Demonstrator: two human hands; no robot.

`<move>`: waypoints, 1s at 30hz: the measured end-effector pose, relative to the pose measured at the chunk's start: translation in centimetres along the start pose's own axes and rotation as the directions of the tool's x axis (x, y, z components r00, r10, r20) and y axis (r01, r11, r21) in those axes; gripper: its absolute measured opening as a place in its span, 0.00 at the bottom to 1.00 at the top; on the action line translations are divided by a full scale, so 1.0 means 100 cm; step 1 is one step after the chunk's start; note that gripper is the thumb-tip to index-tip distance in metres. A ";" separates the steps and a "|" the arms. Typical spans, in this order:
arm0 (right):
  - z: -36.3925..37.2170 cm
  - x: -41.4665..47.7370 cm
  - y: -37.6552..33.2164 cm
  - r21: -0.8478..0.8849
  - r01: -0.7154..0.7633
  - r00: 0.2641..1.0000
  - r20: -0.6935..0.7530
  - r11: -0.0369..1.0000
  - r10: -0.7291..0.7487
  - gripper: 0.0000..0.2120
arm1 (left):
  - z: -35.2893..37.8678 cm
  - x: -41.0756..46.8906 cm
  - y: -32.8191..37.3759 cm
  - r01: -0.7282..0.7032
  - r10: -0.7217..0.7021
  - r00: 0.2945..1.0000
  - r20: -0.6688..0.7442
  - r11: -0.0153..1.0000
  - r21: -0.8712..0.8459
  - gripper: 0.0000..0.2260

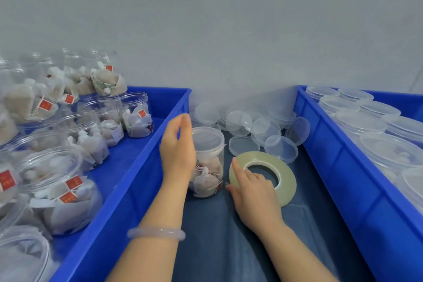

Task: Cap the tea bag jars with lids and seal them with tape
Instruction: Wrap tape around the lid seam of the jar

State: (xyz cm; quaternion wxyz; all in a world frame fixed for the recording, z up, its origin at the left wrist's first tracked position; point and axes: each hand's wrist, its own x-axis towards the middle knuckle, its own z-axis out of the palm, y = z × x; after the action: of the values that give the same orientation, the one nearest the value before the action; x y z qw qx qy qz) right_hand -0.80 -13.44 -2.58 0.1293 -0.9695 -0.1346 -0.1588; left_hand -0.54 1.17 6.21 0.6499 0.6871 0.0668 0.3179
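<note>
A clear jar of tea bags (208,167) stands on the grey table between two blue bins, with a translucent lid (207,138) on its top. My left hand (177,146) is curled around the jar's left side. Just right of the jar lies a flat roll of clear tape (283,174). My right hand (251,192) rests on the roll's near left edge, forefinger on its face and thumb toward the jar. Loose lids (263,130) are piled behind the jar.
The left blue bin (142,167) holds several open jars of tea bags (68,167), stacked at the back. The right blue bin (343,167) holds several capped jars (366,126). A grey wall rises close behind.
</note>
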 end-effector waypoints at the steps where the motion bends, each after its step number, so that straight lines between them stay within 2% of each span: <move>1: 0.000 0.001 0.001 0.021 -0.022 1.000 -0.002 1.000 0.022 0.28 | -0.001 -0.002 -0.009 0.084 -0.081 0.996 0.046 0.994 -0.065 0.07; 3: -0.002 0.002 0.001 0.059 -0.058 0.998 -0.015 0.997 0.059 0.28 | 0.001 -0.003 -0.024 0.149 -0.137 0.986 0.096 0.979 -0.141 0.09; 9: -0.004 -0.003 0.005 0.177 -0.067 0.998 0.010 0.982 0.066 0.32 | 0.005 0.000 -0.036 0.123 -0.116 0.992 0.052 0.977 -0.173 0.12; 15: -0.011 -0.006 0.014 0.209 -0.071 0.997 0.034 0.975 0.066 0.29 | 0.001 0.000 -0.040 0.143 -0.117 0.986 0.118 0.959 -0.244 0.17; 17: -0.018 -0.006 0.012 0.281 -0.032 0.997 -0.063 0.959 0.052 0.25 | 0.002 -0.001 -0.041 0.155 -0.133 0.986 0.099 0.952 -0.263 0.17; 18: -0.025 -0.005 0.006 0.389 0.010 0.987 -0.149 0.921 0.053 0.21 | 0.002 -0.001 -0.042 0.164 -0.144 0.985 0.091 0.950 -0.266 0.17; 20: -0.039 -0.002 -0.008 0.624 0.118 0.956 -0.282 0.773 0.082 0.11 | 0.003 -0.001 -0.043 0.176 -0.156 0.983 0.092 0.945 -0.275 0.19; 22: -0.045 0.001 -0.022 0.742 0.199 0.937 -0.335 0.640 0.098 0.08 | 0.003 0.000 -0.045 0.184 -0.160 0.982 0.104 0.939 -0.290 0.19; 25: -0.048 0.012 -0.027 0.885 0.148 0.959 -0.237 0.442 0.153 0.12 | 0.001 0.003 -0.047 0.176 -0.149 0.982 0.113 0.940 -0.291 0.18; 28: -0.050 0.025 -0.017 0.919 0.125 0.985 -0.160 0.375 0.065 0.16 | 0.001 0.003 -0.049 0.179 -0.156 0.982 0.103 0.945 -0.273 0.19; 30: -0.048 0.032 -0.010 0.956 0.101 0.992 -0.119 0.277 0.049 0.17 | 0.001 0.003 -0.050 0.181 -0.159 0.982 0.103 0.946 -0.269 0.19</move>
State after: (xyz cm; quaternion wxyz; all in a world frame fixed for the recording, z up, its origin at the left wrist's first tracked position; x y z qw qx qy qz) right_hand 0.53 -13.26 3.12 0.6915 -0.6826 -0.2104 -0.1082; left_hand 1.35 1.99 1.70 0.7667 0.5933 0.0547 0.2392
